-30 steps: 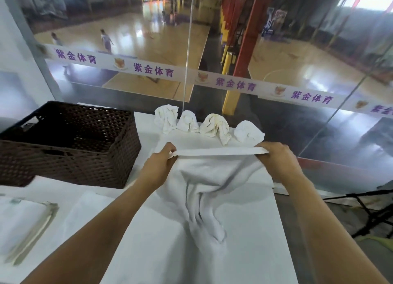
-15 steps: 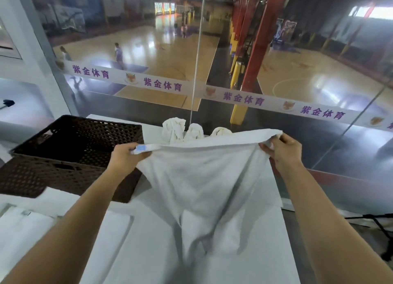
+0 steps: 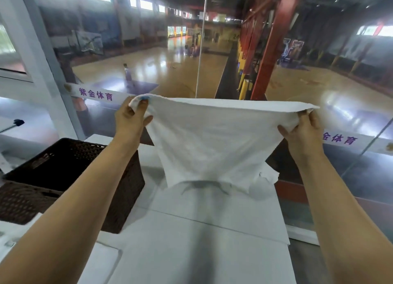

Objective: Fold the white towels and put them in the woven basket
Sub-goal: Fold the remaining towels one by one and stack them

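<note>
A white towel (image 3: pixel 212 141) hangs spread in the air above the white table (image 3: pixel 212 230). My left hand (image 3: pixel 129 118) pinches its upper left corner, where a small blue tag shows. My right hand (image 3: pixel 302 130) grips the upper right corner. The towel's lower edge hangs just above the tabletop. The dark brown woven basket (image 3: pixel 119 198) stands on the table at the left, below my left forearm. The other rolled towels at the table's back are hidden behind the raised towel, except a white bit (image 3: pixel 270 173) at its lower right.
A glass wall (image 3: pixel 202 50) with a white band of purple characters runs right behind the table. The table's right edge drops to a dark floor. At the far left a blue-tipped pole (image 3: pixel 18 122) pokes in.
Both hands have lifted the towel higher and pulled its top edge wider and taut. The towel's bottom has risen off the table. The view has tilted upward.
</note>
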`<state>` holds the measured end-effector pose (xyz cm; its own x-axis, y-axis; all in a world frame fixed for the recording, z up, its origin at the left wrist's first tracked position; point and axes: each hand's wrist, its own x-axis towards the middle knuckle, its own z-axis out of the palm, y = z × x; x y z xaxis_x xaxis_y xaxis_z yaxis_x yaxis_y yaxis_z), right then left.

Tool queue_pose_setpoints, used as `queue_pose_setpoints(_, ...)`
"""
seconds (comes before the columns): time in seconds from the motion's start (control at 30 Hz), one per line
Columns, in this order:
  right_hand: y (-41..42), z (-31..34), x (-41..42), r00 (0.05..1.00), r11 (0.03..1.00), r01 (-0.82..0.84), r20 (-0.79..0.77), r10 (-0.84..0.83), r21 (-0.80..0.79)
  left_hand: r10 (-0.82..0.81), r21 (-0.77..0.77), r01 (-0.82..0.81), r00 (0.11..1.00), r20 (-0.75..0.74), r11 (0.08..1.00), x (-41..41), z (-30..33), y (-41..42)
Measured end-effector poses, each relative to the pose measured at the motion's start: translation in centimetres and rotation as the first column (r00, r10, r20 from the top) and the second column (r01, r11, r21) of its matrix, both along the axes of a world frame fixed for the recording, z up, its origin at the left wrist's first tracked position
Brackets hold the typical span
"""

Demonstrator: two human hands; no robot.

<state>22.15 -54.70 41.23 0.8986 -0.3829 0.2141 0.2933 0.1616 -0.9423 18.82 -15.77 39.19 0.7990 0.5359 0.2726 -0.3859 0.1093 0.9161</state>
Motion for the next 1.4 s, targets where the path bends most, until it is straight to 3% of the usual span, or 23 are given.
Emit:
queue_pose_setpoints(0.13, -0.7, -2.8, -3.2, 1.0, 1.0, -0.013, 0.0, 0.013, 0.014, -0.047, 0.069, 0.047, 0.999, -0.01, 0.997, -2.1, -2.7, 0.5)
queue_pose_setpoints(0.37, -0.2, -17.4, -9.3, 0.947, 0.997, 0.065, -0.313, -0.074, -0.038, -0.112, 0.177, 0.147, 0.975, -0.194, 0.973, -9.5, -14.0, 2.0)
queue_pose_setpoints(0.47, 0.7, -23.4, -13.9, 0.886, 0.98, 0.141, -0.424, -0.189, -0.143, -0.056, 0.348, 0.166, 0.95, -0.306, 0.923, -13.9, -19.2, 2.6)
queue_pose_setpoints(0.67, 2.1, -30.2, -23.4, 0.825, 0.916, 0.049, -0.501, -0.262, -0.399, 0.021, 0.403, 0.206, 0.871, -0.491, 0.892, -21.7, -27.2, 2.7)
queue_pose_setpoints(0.8, 2.0, -32.9, -28.0, 0.773, 0.829, 0.034, -0.512, -0.376, -0.558, 0.071, 0.311, 0.161, 0.782, -0.619, 0.937, -25.2, -31.2, 3.9)
queue_pose_setpoints(0.9, 1.5, -34.7, -30.8, 0.744, 0.806, 0.034, -0.524, -0.414, -0.59, 0.034, 0.226, 0.165, 0.733, -0.68, 0.96, -27.2, -33.1, 4.3)
queue_pose_setpoints(1.03, 1.0, -36.4, -32.3, 0.711, 0.807, 0.014, -0.561, -0.423, -0.591, 0.058, 0.25, 0.184, 0.687, -0.724, 0.951, -28.0, -34.9, 4.4)
queue_pose_setpoints(1.4, 0.8, -38.7, -22.7, 0.739, 0.781, -0.2, -0.614, -0.276, -0.592, 0.058, 0.196, 0.193, 0.555, -0.83, 0.961, -19.5, -37.3, 4.2)
